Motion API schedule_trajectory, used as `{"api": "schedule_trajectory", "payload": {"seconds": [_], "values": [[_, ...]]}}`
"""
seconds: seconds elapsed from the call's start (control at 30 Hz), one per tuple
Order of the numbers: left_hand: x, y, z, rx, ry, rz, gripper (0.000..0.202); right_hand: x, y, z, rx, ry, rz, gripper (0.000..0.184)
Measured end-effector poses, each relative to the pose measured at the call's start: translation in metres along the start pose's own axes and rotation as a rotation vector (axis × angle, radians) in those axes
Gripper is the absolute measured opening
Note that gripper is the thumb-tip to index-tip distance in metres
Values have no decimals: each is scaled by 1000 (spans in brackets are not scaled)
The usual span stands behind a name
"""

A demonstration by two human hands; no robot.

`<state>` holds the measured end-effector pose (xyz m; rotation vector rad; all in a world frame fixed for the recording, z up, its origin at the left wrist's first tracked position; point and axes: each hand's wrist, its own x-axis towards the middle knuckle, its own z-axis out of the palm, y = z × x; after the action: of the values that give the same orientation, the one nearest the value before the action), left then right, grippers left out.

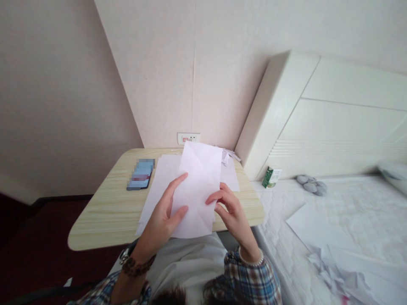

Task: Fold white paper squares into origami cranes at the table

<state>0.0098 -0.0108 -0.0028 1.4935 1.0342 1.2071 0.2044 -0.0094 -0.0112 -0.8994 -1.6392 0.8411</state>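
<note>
A white sheet of paper (199, 186) with diagonal crease lines is tilted up in front of me, its lower end reaching past the table's near edge. My left hand (167, 212) holds its left side, thumb and a finger over the front and the rest hidden behind. At the right edge, my right hand (227, 205) grips the sheet with bent fingers and thumb. Under it lie more white sheets (155, 195) on the table, partly covered by the raised one.
A phone (140, 176) lies left on the pale wooden table (101, 212). Paper scraps (232, 154) sit at its back right, below a wall socket (188, 138). On the bed to the right are a green-white carton (271, 177), a grey object (310, 184) and crumpled paper (340, 275).
</note>
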Motion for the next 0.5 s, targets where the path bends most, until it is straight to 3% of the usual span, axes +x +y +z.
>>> {"api": "schedule_trajectory", "payload": {"seconds": [0.27, 0.5], "values": [[-3, 2, 3, -25, -81, 13, 51, -1, 3, 7, 24, 160, 82, 17], [-4, 2, 8, -21, -42, 74, 48, -1, 6, 13, 4, 228, 161, 15]]}}
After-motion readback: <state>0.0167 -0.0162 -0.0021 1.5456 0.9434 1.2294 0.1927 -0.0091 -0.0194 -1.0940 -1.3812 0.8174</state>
